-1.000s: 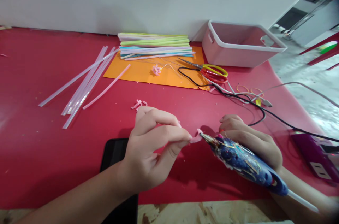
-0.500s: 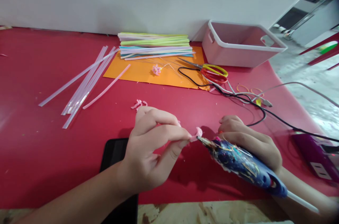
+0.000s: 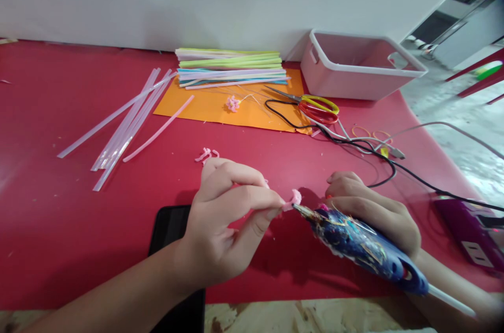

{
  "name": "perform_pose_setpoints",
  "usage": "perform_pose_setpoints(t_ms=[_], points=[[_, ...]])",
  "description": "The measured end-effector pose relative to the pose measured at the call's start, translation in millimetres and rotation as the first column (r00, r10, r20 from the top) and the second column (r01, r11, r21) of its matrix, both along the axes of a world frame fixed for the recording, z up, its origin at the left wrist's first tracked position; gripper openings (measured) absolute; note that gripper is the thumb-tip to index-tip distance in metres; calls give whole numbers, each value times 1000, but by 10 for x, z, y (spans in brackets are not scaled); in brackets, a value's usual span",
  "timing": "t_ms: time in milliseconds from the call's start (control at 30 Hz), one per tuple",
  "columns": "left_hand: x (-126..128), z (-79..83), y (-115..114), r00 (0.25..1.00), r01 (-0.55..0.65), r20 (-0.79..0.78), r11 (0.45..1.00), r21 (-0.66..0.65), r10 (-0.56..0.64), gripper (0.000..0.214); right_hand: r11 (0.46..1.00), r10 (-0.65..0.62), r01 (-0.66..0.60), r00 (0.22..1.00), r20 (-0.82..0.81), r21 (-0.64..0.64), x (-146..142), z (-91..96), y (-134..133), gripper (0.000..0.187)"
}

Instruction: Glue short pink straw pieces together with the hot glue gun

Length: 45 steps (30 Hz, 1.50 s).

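Note:
Between the thumb and forefinger of my left hand (image 3: 232, 217) is pinched a small curled piece of pink pipe cleaner (image 3: 293, 199). My right hand (image 3: 372, 212) is wrapped round a blue hot glue gun (image 3: 362, 243), its body smeared with dried glue. A white glue stick (image 3: 451, 301) pokes out of the gun's rear. The nozzle touches or nearly touches the pink piece. Beyond my left hand lie a few curled pink bits (image 3: 205, 154), partly covered by my fingers. A pink fuzzy flower (image 3: 232, 104) with a thin wire rests farther back.
Pipe cleaners (image 3: 232, 65) are heaped on an orange envelope (image 3: 173, 104), with scissors (image 3: 315, 106) beside them. Clear glue sticks (image 3: 134, 123) lie left. A pink bin (image 3: 354, 81) stands at back right. Cables (image 3: 354, 144) run to a purple power strip (image 3: 464, 233). A phone (image 3: 169, 225) lies under my left wrist.
Almost nothing differs. My right hand and the glue gun have shifted very slightly; my left hand keeps its place with the pink piece.

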<state>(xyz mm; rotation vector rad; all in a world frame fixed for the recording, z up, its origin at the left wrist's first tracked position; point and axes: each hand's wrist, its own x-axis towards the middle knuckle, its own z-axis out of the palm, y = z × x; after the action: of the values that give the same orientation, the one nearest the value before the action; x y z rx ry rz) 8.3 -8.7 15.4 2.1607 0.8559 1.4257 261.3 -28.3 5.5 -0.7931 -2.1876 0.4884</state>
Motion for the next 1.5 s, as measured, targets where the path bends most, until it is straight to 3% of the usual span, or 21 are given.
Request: perform_pose_setpoints(t_ms=[1500], points=[[-3, -13, -20, 1000, 14, 6, 1000, -23, -14, 12, 999, -32, 32, 999, 9, 13, -1, 36, 2, 10]])
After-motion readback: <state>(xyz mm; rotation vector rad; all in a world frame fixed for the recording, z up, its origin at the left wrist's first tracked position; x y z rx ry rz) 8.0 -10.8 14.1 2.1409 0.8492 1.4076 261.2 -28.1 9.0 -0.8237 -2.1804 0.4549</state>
